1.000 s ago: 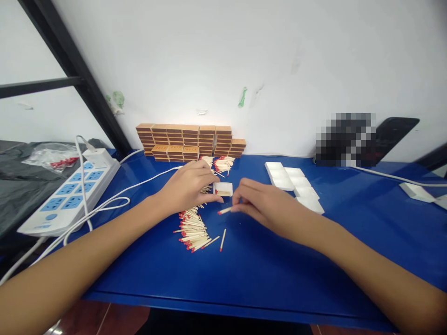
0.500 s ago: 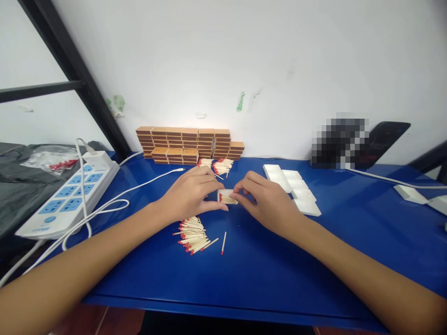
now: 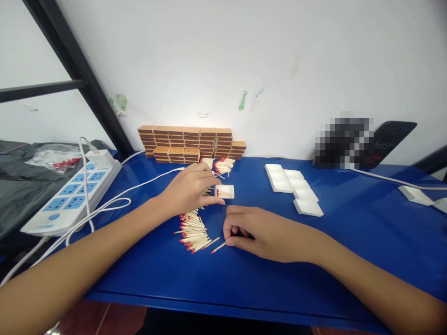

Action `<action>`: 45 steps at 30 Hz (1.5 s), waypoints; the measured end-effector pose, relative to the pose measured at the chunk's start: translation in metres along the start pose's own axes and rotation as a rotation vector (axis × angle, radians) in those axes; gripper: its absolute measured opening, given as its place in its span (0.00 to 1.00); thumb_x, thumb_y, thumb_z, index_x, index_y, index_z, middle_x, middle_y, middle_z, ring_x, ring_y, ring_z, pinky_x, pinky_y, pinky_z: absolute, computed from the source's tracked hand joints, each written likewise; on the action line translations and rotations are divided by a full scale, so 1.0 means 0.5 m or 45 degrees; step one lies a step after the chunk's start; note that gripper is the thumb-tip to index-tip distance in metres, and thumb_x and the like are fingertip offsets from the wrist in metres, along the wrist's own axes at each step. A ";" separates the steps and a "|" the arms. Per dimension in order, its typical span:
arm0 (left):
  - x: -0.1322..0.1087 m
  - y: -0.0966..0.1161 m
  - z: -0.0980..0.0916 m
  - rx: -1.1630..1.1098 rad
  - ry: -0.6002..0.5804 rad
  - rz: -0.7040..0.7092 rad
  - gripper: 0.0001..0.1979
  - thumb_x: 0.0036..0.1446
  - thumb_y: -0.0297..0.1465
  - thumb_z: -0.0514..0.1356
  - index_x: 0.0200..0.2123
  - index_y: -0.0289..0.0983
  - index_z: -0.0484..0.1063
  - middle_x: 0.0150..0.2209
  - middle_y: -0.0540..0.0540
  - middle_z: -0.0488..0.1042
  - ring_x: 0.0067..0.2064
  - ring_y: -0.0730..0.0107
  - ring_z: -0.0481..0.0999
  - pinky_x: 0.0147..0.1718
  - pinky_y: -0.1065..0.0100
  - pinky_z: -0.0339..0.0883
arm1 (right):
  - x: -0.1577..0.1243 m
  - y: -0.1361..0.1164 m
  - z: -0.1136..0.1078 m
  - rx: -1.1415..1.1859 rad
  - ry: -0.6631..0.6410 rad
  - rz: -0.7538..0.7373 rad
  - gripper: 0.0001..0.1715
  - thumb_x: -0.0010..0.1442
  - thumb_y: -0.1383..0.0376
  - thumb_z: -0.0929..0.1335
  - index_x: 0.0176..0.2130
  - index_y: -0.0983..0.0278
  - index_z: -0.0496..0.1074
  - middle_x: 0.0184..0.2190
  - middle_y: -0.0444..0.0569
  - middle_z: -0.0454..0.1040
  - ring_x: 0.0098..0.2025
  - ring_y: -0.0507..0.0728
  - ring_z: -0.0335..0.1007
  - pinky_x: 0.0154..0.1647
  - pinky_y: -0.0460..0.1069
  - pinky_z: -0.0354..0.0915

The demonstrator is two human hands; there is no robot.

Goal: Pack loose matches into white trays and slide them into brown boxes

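Between thumb and fingers, my left hand [image 3: 193, 187] holds a small white matchbox tray [image 3: 228, 191] at its left end. A few red-tipped matches lie inside, heads toward the left. My right hand [image 3: 265, 232] is closed in a pinch on the end of a single match [image 3: 219, 248], whose red head points down and left near the table. Just left of that match spreads a loose pile of matches [image 3: 193, 232]. More matches are partly hidden behind and under my left hand. A further match pile [image 3: 224, 165] lies beyond the tray.
Stacked matchboxes [image 3: 185, 139] line the wall at the back. White empty trays [image 3: 293, 186] stand right of centre on the blue table [image 3: 167, 284]. A power strip [image 3: 75, 193] with white cables [image 3: 115, 200] occupies the left. A dark phone [image 3: 393, 142] leans at the back right.
My right hand has left the tray, moved toward me and gripped the lone match, which is now tilted. My left hand still holds the tray.
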State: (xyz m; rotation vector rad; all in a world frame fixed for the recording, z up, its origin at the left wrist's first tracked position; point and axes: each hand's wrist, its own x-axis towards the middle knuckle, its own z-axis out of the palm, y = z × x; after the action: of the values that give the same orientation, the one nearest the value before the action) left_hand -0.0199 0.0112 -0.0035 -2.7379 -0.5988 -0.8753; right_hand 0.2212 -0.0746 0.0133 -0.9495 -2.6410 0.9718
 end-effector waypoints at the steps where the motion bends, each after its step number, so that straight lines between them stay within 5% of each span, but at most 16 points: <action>1: 0.000 0.000 0.000 -0.001 -0.001 0.001 0.23 0.58 0.48 0.69 0.43 0.33 0.79 0.37 0.43 0.80 0.43 0.60 0.76 0.42 0.61 0.71 | 0.000 -0.005 0.005 -0.010 -0.002 0.003 0.06 0.68 0.71 0.68 0.39 0.61 0.73 0.41 0.43 0.73 0.38 0.51 0.68 0.40 0.48 0.63; 8: 0.002 -0.001 -0.002 0.009 0.001 0.027 0.22 0.59 0.48 0.68 0.43 0.33 0.79 0.37 0.42 0.79 0.42 0.60 0.76 0.41 0.60 0.71 | 0.004 -0.025 0.033 -0.136 0.104 0.071 0.07 0.69 0.66 0.68 0.48 0.62 0.70 0.47 0.47 0.72 0.36 0.52 0.68 0.36 0.50 0.62; 17: 0.001 0.000 -0.001 0.012 -0.019 0.012 0.22 0.60 0.48 0.67 0.44 0.34 0.79 0.37 0.42 0.80 0.42 0.60 0.76 0.42 0.60 0.71 | 0.003 -0.015 0.019 -0.161 0.064 0.019 0.08 0.74 0.64 0.64 0.42 0.61 0.71 0.44 0.45 0.73 0.35 0.52 0.69 0.37 0.49 0.62; 24: 0.005 0.008 -0.002 -0.062 -0.035 -0.041 0.25 0.59 0.51 0.66 0.44 0.34 0.80 0.36 0.42 0.79 0.42 0.60 0.76 0.42 0.61 0.71 | 0.011 0.040 -0.033 -0.301 0.744 0.059 0.04 0.72 0.66 0.66 0.42 0.62 0.71 0.38 0.46 0.71 0.35 0.53 0.67 0.36 0.49 0.62; 32: 0.011 0.023 -0.003 -0.117 0.025 -0.009 0.24 0.59 0.50 0.67 0.43 0.34 0.79 0.36 0.42 0.79 0.41 0.61 0.76 0.41 0.62 0.72 | 0.022 0.071 -0.009 -0.484 0.872 0.014 0.05 0.70 0.68 0.66 0.40 0.63 0.73 0.38 0.48 0.70 0.34 0.54 0.68 0.35 0.50 0.64; 36: 0.005 0.014 -0.001 -0.086 -0.006 -0.046 0.22 0.61 0.48 0.67 0.44 0.35 0.79 0.37 0.42 0.79 0.43 0.60 0.76 0.43 0.60 0.72 | 0.019 0.040 0.002 -0.346 0.800 -0.110 0.05 0.70 0.67 0.66 0.42 0.62 0.74 0.37 0.47 0.70 0.33 0.52 0.67 0.34 0.49 0.63; 40: 0.001 0.007 0.002 -0.063 -0.022 -0.020 0.17 0.63 0.42 0.67 0.44 0.34 0.79 0.39 0.41 0.80 0.44 0.59 0.76 0.44 0.59 0.72 | 0.020 0.005 0.034 -0.156 0.479 -0.183 0.05 0.69 0.65 0.69 0.45 0.61 0.76 0.41 0.48 0.73 0.37 0.52 0.70 0.39 0.49 0.67; 45: 0.003 0.008 0.001 -0.054 -0.011 -0.023 0.22 0.60 0.47 0.68 0.43 0.34 0.79 0.37 0.41 0.79 0.43 0.59 0.75 0.43 0.59 0.72 | 0.026 -0.013 0.066 -0.165 0.248 -0.162 0.06 0.70 0.64 0.69 0.44 0.63 0.77 0.41 0.47 0.72 0.37 0.52 0.71 0.39 0.49 0.66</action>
State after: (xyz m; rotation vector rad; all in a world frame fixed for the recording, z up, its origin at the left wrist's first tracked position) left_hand -0.0167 0.0081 -0.0035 -2.7795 -0.6144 -0.8905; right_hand 0.1957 -0.0876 -0.0088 -0.8422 -2.5872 0.6520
